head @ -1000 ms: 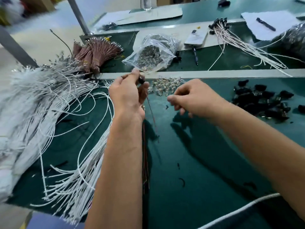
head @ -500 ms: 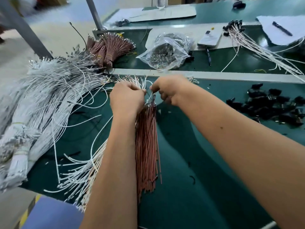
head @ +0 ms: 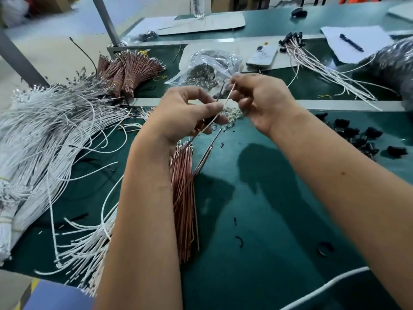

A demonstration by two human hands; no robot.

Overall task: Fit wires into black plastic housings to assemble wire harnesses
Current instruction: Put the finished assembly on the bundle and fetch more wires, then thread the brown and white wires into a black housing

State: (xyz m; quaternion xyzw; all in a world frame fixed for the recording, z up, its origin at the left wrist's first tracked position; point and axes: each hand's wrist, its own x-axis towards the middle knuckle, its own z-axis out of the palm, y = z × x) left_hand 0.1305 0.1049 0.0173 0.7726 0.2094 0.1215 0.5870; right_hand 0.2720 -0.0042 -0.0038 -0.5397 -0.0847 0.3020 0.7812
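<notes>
1. The left hand is raised above the green table, its grip curled around a small black housing held between thumb and fingers.
2. The right hand is just beside the left hand, its grip pinching a white wire and a brown wire near their upper ends.
3. Both wires run down past the left hand; the brown wire's lower part hangs below it.
4. A bundle of brown wires lies on the table directly below the left hand.
5. A big heap of white wires lies left of the left hand.
6. Loose black housings lie on the table, well to the right of the right hand.
7. A clear bag of metal terminals sits beyond the hands.
</notes>
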